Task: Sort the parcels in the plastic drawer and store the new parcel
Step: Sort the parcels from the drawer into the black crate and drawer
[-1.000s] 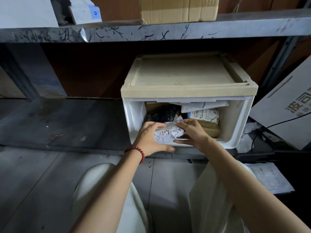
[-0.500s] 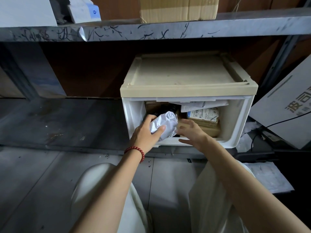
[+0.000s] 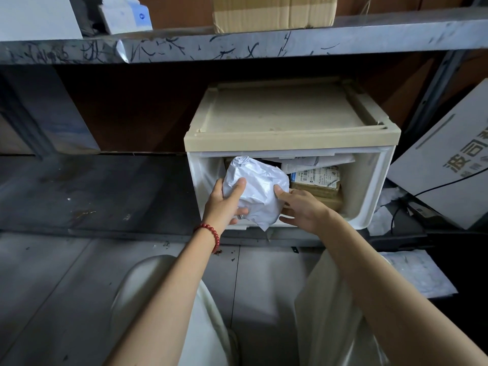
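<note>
The white parcel [image 3: 257, 186] stood at the open front of the plastic drawer [image 3: 369, 196], toward its left. The left hand [image 3: 224, 204] gripped it, fingers [image 3: 241, 211] curled under; the right hand [image 3: 303, 210], fingers loosely spread, touched its right edge.

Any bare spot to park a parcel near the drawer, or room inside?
Free: shelf board left of the drawer, and its beige top. Crowded: brown box and papers fill the drawer's right side; carton and cable sit beyond. The white parcel, gripped by the left hand, hides its left side.
</note>
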Available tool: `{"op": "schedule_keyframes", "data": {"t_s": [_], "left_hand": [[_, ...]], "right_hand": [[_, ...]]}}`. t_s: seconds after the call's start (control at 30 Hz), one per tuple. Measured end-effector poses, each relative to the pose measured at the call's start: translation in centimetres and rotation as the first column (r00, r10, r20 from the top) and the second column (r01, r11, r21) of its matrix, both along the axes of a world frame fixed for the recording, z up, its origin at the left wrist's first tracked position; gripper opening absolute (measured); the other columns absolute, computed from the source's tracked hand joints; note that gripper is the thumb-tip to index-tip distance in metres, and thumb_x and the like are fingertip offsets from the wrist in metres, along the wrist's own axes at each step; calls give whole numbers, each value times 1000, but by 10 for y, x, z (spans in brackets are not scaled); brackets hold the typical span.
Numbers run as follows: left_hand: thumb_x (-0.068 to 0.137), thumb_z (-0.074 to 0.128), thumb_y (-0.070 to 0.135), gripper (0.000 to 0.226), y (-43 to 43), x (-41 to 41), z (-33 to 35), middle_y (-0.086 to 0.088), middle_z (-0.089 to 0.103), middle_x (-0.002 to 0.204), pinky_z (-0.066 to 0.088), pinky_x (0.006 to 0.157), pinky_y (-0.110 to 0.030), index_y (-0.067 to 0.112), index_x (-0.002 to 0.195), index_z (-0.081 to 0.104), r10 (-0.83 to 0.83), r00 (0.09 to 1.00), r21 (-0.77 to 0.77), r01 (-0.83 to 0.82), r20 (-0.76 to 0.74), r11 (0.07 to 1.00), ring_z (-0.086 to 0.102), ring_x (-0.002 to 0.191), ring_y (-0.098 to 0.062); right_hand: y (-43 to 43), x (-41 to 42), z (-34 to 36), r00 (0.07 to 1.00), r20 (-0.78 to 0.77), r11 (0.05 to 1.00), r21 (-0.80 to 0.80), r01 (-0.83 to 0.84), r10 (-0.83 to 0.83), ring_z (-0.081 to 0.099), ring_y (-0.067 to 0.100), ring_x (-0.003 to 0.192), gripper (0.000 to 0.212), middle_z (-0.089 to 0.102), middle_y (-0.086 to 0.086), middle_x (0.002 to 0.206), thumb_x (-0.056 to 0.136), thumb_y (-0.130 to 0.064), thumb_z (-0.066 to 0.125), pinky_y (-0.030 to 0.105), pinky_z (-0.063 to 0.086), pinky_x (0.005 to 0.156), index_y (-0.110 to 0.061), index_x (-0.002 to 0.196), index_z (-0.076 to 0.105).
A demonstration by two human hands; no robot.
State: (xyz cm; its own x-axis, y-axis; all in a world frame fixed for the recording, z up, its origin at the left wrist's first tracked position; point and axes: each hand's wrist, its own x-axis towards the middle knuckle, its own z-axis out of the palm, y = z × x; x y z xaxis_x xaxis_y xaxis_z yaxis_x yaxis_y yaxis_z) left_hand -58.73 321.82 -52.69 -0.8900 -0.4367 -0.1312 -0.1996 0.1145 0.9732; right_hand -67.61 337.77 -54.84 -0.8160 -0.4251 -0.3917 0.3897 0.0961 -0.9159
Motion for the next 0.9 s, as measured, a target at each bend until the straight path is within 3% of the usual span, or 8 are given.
{"op": "schedule_keyframes", "data": {"t_s": [0.2, 0.3, 0.43, 0.53, 0.63, 0.73, 0.8, 0.9], "left_hand": [[72, 43, 81, 69, -2, 4, -13, 1, 65, 103, 56, 79, -40, 27, 113, 50, -7, 992, -498, 68, 123, 864, 66, 86, -25], [75, 63, 66, 58, -3, -1, -17, -2, 64, 101, 52, 83, -37, 18, 106, 55, -58, 990, -466, 111, 126, 878, 61, 94, -23], [75, 71, 58, 54, 17, -14, -10, -2, 66, 94, 47, 68, -29, 12, 101, 61, -173, 977, -416, 209, 123, 885, 58, 80, -17], [73, 74, 55, 50, 53, -28, -8, -2, 66, 86, 44, 63, -26, 9, 92, 62, -253, 963, -408, 270, 96, 872, 57, 75, -17], [78, 75, 45, 42, 94, -43, -6, 3, 46, 65, 29, 48, -17, 13, 71, 48, -365, 923, -417, 383, 124, 824, 41, 59, -12], [79, 76, 33, 39, 138, -61, 1, 6, 42, 62, 30, 43, -11, 17, 67, 43, -479, 862, -409, 503, 168, 762, 38, 56, -8], [79, 77, 32, 28, 167, -75, 6, 3, 55, 71, 33, 49, -9, 16, 75, 54, -543, 817, -407, 570, 195, 713, 52, 69, -14], [78, 76, 38, 45, 215, -99, 2, -6, 61, 103, 44, 78, -29, 8, 109, 61, -571, 785, -527, 598, 238, 603, 57, 95, -22]], "right_hand": [[-1, 2, -1, 963, -235, 984, 85, 157, -133, 63, 26, 106, 32, 65, 12, 118, 94, -25, 61, 43, 52, 94, -6, 119, 55], [10, 4, 6, 930, -358, 971, 184, 154, -80, 60, 19, 92, 15, 62, 3, 97, 93, -25, 62, 34, 51, 83, -12, 94, 53], [47, 1, 13, 909, -408, 966, 193, 173, -81, 62, 22, 89, 24, 62, 8, 93, 92, -23, 64, 43, 52, 84, -2, 99, 54], [89, 2, 11, 884, -445, 946, 199, 255, -144, 61, 17, 78, 15, 60, 0, 81, 92, -24, 64, 36, 51, 73, -15, 86, 53], [136, 7, 5, 888, -401, 923, 205, 325, -224, 64, 26, 87, 26, 64, 13, 93, 92, -26, 63, 41, 55, 76, -4, 104, 55], [184, 15, -2, 882, -305, 894, 159, 419, -359, 66, 29, 87, 28, 63, 16, 102, 93, -24, 62, 50, 59, 73, -2, 108, 53], [210, 20, -7, 845, -253, 859, 90, 505, -470, 67, 20, 78, 19, 64, 10, 100, 93, -21, 63, 45, 60, 65, -9, 104, 54], [249, 28, -18, 774, -213, 789, 24, 614, -596, 67, 12, 73, 27, 66, 6, 101, 89, -17, 68, 31, 56, 52, -14, 109, 50]]}}
